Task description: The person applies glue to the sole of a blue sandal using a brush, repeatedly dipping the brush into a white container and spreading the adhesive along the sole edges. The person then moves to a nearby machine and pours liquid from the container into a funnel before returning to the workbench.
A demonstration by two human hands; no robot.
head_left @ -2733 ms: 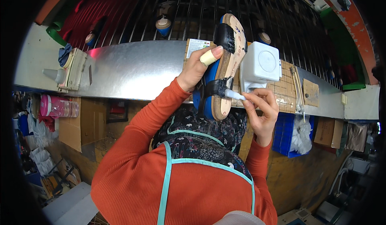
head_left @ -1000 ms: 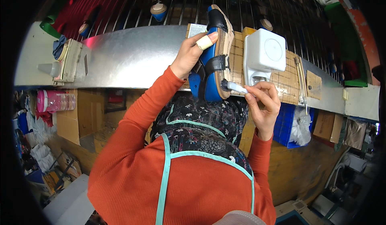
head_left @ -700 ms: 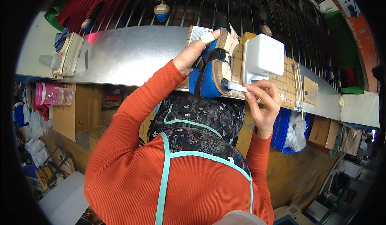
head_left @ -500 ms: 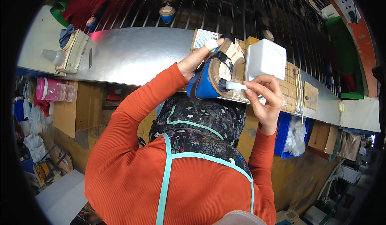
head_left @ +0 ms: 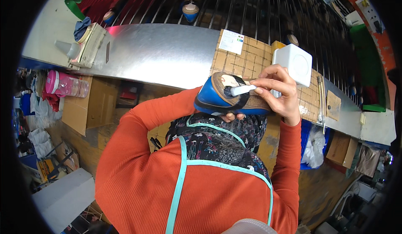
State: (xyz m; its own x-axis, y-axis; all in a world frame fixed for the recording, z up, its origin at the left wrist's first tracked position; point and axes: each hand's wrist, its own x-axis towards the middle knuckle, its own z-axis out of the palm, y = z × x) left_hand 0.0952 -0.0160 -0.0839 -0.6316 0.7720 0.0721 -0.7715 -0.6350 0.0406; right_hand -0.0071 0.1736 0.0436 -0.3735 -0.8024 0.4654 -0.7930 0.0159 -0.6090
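A blue shoe with a brown sole edge and black straps lies sideways above my lap, at the bench's front edge. My left hand holds it from beneath; only the fingertips show, and the shoe hides the rest. Between the thumb and fingers of my right hand is a brush with a white handle. Its dark bristles touch the inside edge of the shoe near the pale insole patch. Just beyond the right hand stands a white plastic container.
Under the container lies a cardboard sheet with a paper label, on a metal bench. Thin sticks lie to the right. Behind runs a roller conveyor carrying other shoes. A pink-lidded bottle is at the left.
The shoe has turned from upright to lying sideways, toe swung right, and my left hand has gone from its far end to underneath. The brush stays at its edge. The view has shifted slightly.
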